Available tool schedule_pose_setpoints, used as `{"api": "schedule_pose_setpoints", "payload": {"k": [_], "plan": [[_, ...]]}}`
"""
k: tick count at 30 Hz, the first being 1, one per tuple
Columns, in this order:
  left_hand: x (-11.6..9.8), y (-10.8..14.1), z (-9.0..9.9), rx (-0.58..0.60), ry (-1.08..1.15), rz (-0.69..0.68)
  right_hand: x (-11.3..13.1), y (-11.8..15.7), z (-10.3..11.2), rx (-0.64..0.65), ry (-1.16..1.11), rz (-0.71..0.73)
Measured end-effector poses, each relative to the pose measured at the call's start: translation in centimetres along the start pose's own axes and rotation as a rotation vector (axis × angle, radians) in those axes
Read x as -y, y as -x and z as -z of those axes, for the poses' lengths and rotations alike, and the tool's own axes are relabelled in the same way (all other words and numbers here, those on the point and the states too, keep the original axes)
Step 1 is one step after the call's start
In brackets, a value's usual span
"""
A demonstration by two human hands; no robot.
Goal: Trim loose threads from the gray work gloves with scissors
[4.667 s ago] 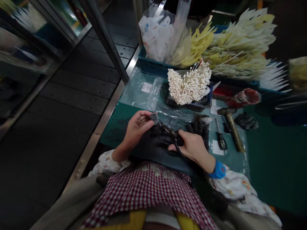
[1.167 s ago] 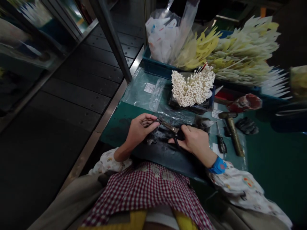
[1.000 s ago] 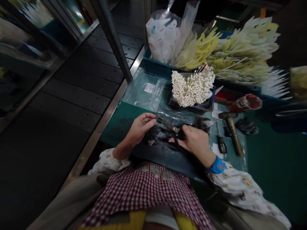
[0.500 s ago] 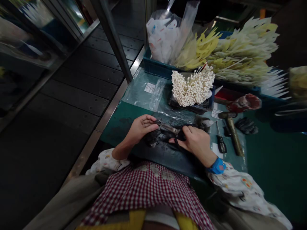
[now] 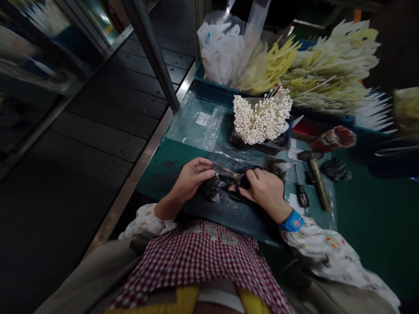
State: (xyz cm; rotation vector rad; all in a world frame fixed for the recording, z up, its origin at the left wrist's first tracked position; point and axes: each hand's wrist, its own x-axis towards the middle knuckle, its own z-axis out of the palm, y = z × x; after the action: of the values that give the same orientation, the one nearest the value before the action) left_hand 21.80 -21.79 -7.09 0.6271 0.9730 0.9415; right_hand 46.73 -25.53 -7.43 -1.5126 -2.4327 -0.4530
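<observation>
My right hand is closed around the black handles of a pair of scissors. Their metal blades point left, over a dark, stained patch of the work surface. At the blade tips my left hand has its thumb and fingers pinched together. Whatever lies between those fingers is too small and dark to make out. Below the scissors, between the hands, lies some dark, crumpled stuff with pale specks.
Behind my hands a dark tray holds a bundle of white-tipped sticks. Blue bins with bagged white pieces and pale yellow strips stand farther back. A hammer and a screwdriver lie at right. A metal post rises at left.
My right hand has shifted slightly left with the scissors, and their handles look a little wider apart. My left hand keeps its pinch at the blade tips.
</observation>
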Motion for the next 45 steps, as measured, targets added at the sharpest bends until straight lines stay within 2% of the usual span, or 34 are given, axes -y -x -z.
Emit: {"api": "schedule_pose_setpoints", "payload": {"k": [6, 15, 21, 23, 28, 32, 35, 41, 45], "plan": [[-0.2, 0.6, -0.5, -0.105, -0.193, -0.16, 0.6, -0.1, -0.3, 0.049, -0.018, -0.026], [-0.5, 0.8, -0.3, -0.101, -0.293, -0.173, 0.3, -0.5, -1.2, 0.082, -0.066, -0.022], [-0.6, 0.8, -0.4, -0.133, -0.297, -0.178, 0.1, -0.7, -1.3, -0.033, -0.087, 0.031], [-0.6, 0.9, -0.5, -0.142, -0.31, -0.183, 0.1, -0.7, -1.2, -0.028, -0.087, 0.036], [-0.6, 1.1, -0.7, -0.18, -0.41, -0.285, -0.3, -0.7, -1.1, 0.047, -0.135, -0.023], [-0.7, 1.2, -0.2, -0.209, -0.482, -0.373, -1.6, -0.6, -0.9, 0.066, -0.207, -0.167], [-1.0, 1.1, 0.5, -0.172, -0.509, -0.348, -2.2, -0.4, -0.4, 0.094, -0.224, -0.223], [-1.2, 0.7, 0.8, -0.097, -0.38, -0.302, -0.6, 0.1, 0.2, 0.04, -0.243, -0.091], [-1.1, 0.5, 0.7, -0.033, -0.265, -0.208, 0.3, -0.3, 0.1, -0.033, -0.161, -0.038]]}}
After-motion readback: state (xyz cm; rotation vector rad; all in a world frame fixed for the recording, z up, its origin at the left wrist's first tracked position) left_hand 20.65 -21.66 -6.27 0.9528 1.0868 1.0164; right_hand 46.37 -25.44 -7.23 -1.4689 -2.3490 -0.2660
